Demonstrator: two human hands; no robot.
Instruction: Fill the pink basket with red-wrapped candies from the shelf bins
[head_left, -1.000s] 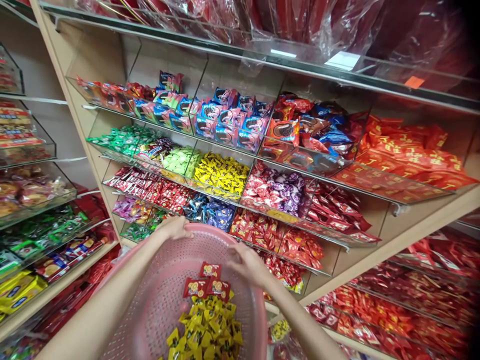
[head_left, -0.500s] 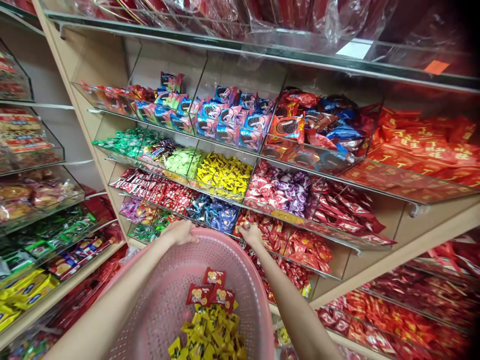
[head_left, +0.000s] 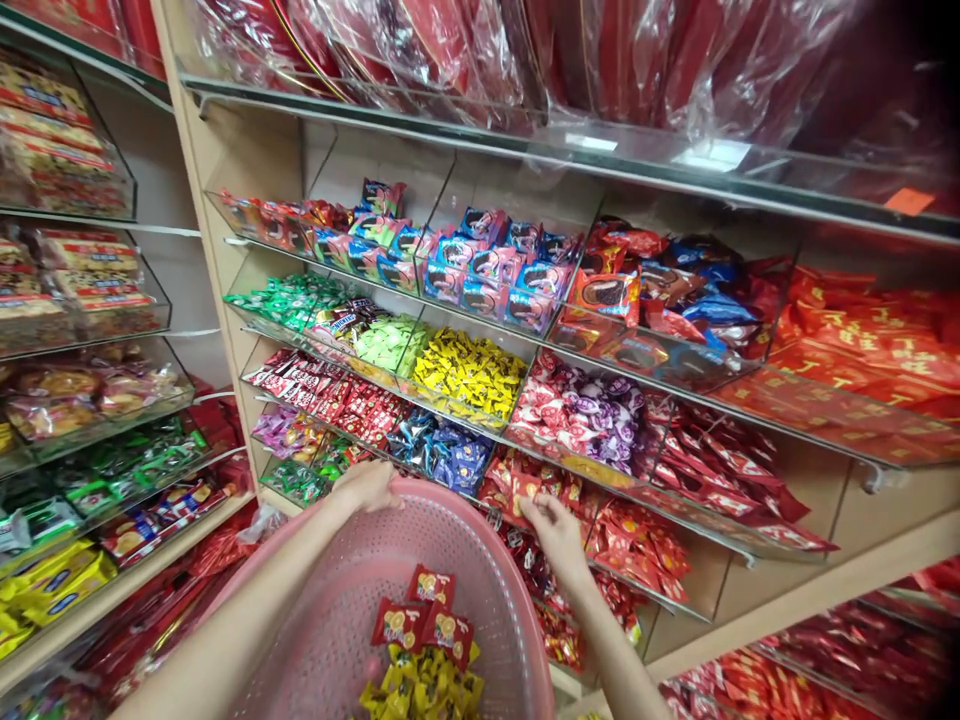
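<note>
The left hand [head_left: 367,487] is closed over the far rim of the pink basket [head_left: 517,575], which sits low in front of the person. The right hand [head_left: 556,530] is just beyond the basket's right side, thumb and fingers seemingly pinching a red packet [head_left: 524,492] by its near edge, over a pile [head_left: 501,472] of similar ones on a low shelf [head_left: 709,585]. Whether the packet is fully clear of the pile, I cannot tell.

Inside the basket, three red packets [head_left: 399,625] lie beside and partly on a heap of yellow sweets [head_left: 420,690].

The packet looks light and flat, with a thin, glossy wrapper that may slip against its neighbours; a fingertip pinch on an edge should do, without squeezing the middle, in case the filling is brittle. The basket looks like fairly stiff plastic; its rim seems the best hold, though the load might tip it towards the near side.
</note>
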